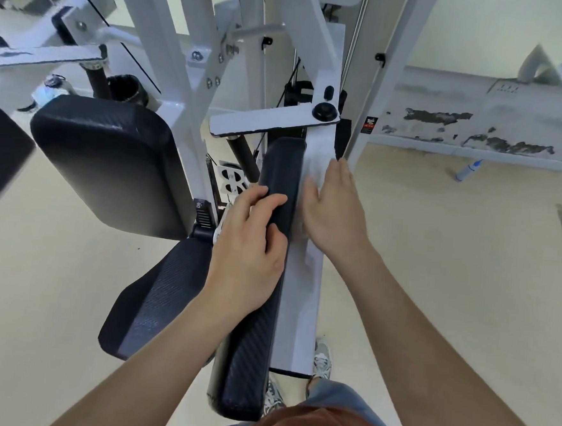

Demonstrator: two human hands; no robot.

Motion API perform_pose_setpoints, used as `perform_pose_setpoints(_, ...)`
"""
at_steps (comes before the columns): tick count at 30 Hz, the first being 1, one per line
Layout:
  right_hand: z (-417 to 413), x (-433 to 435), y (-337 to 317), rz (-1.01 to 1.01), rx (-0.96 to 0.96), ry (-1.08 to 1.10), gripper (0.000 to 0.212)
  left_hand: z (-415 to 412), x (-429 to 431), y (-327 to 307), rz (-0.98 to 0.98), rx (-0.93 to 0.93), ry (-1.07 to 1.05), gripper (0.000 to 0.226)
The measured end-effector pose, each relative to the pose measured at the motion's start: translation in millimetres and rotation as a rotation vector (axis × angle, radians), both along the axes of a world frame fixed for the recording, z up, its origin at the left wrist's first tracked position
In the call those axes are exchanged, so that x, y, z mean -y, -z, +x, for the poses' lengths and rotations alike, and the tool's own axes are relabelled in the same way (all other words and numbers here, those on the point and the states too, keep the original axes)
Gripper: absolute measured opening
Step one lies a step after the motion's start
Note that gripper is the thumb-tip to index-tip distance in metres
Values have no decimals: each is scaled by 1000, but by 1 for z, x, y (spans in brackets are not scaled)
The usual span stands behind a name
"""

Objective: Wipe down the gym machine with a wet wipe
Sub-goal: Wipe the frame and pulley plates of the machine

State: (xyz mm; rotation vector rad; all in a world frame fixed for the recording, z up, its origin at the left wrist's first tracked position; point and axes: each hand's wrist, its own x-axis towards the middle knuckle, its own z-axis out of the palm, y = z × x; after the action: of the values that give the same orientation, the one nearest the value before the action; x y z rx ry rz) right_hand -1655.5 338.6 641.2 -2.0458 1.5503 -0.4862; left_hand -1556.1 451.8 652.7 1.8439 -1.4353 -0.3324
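A white gym machine with black pads fills the middle of the head view. A long black arm pad runs toward me, with a white metal arm along its right side. My left hand grips the arm pad, fingers curled over its top edge. My right hand lies flat with straight fingers on the white arm, pressing a white wet wipe that shows just past my fingertips. Most of the wipe is hidden under the palm.
A black back pad and a black seat pad sit to the left. A spray bottle lies on the floor by the worn wall at right. My shoes stand under the arm's near end.
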Motion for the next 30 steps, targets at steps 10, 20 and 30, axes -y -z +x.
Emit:
perform_pose_setpoints(10, 25, 76, 15, 371, 259, 251, 53, -1, 3, 0, 54, -5, 39, 46)
perform_pose_setpoints(20, 0, 11, 36, -195, -99, -290, 45, 2, 51, -7, 53, 155, -63, 35)
perform_pose_setpoints(30, 5, 121, -59, -383, 270, -426, 40, 4, 103, -10, 96, 135, -235, 26)
